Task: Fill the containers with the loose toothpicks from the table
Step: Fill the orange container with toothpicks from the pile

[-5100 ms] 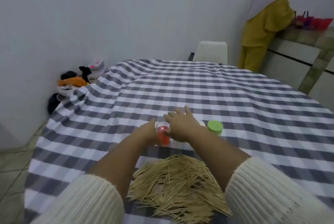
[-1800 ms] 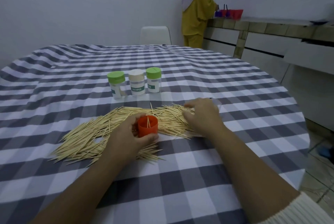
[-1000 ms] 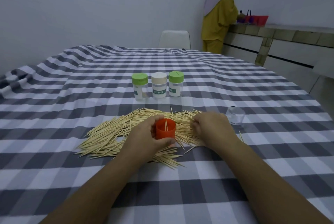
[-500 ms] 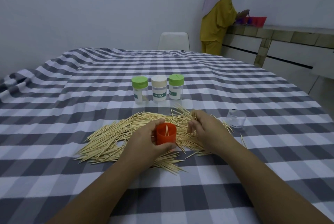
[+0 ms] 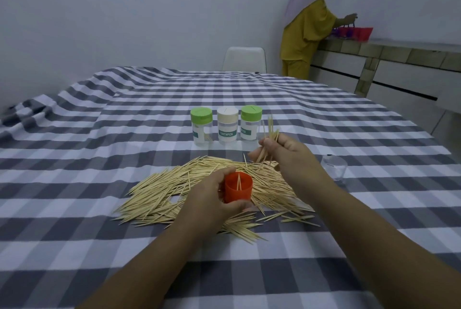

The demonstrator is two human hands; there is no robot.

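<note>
We have the orange container (image 5: 238,187) upright on the toothpick pile (image 5: 207,192), near the front middle of the table (image 5: 99,171). Our left hand (image 5: 212,199) wraps it, fingers and thumb curled round its wall. Inside we see only a couple of toothpicks standing up, so it reads as barely filled.

Our right hand (image 5: 287,156) is raised over the far right side of the pile, thumb and fingers pinched on a small bunch of toothpicks (image 5: 268,139), tips fanning up and away. The bunch is clear of the orange container, not yet over its mouth.

Progress, our call: early. Nearly all the toothpicks are loose on the checked cloth, spread wide left to right, a few strays near the front edge of the pile. Next step is likely dropping this bunch into the orange container, then many more grabs.

Behind the pile, three capped jars in a row: left green-lidded jar (image 5: 201,126), middle cream-lidded jar (image 5: 227,125) labelled TOOTHPICK, right green-lidded jar (image 5: 251,122). All lids on; the left one seems to hold a few picks, the others we cannot tell. A small clear cup (image 5: 333,167) sits to the right of the pile, looks empty, hard to say.

Further out: a white chair (image 5: 244,59) at the far table edge, a person in yellow (image 5: 305,34) at a counter.
</note>
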